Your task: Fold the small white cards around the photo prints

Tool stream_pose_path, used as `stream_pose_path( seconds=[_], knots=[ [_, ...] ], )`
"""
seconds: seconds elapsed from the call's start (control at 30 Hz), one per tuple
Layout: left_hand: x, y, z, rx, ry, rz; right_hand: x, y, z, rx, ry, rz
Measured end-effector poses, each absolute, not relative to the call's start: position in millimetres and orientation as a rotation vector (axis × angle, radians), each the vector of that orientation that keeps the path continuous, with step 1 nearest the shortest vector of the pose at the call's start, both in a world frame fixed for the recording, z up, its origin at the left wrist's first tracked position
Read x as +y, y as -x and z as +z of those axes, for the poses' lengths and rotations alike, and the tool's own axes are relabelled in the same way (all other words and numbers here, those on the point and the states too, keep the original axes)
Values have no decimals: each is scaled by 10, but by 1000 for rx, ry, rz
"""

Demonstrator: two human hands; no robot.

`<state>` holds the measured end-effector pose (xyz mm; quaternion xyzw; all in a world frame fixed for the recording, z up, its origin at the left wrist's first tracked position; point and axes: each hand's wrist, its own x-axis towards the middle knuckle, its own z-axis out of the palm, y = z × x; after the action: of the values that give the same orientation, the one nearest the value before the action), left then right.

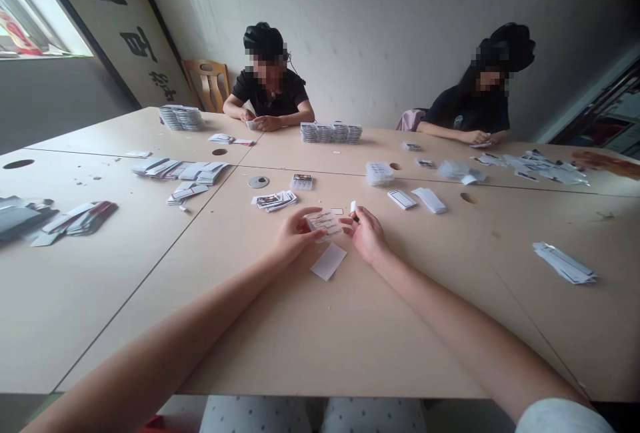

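Left hand pinches clear compartmented plastic case by its left side, thumb over top. Right hand pinches small white-and-black tube between thumb and fingers, just right of case; can't tell if those fingertips touch it. Blank white card lies on table, just nearer the body than the grip. Printed cards beyond left hand; black-framed cards, white cards beyond right hand.
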<state>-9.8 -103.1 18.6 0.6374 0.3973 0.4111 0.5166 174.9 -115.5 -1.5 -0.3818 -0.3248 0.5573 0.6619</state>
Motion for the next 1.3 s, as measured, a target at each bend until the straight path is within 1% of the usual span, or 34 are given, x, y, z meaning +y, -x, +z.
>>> stream_pose_path(
  seconds=[0.2,0.4,0.53,0.67,0.97,1.13,1.2,1.3],
  knots=[
    [-995,120,142,1200,-1695,1032,-1165,-1779,-36,-737,887,1179],
    [-1034,102,102,1268,-1851,883,-1182,-1776,-11,-763,875,1209],
    [-1063,79,94,1299,-2113,985,-1180,-1779,3,-780,881,1236],
    [-1126,56,117,1188,-2399,1085,-1197,-1766,25,-803,900,1200],
    [-1234,45,165,980,-2500,969,-1257,-1733,65,-1027,980,1051],
    [-1298,16,190,813,-2514,822,-1386,-1672,160,-1154,963,806],
    [-1371,-21,199,777,-2482,746,-1480,-1610,214,-1168,852,711],
    [-1488,-84,216,776,-2427,647,-1595,-1516,269,-1160,735,669]
  ],
)
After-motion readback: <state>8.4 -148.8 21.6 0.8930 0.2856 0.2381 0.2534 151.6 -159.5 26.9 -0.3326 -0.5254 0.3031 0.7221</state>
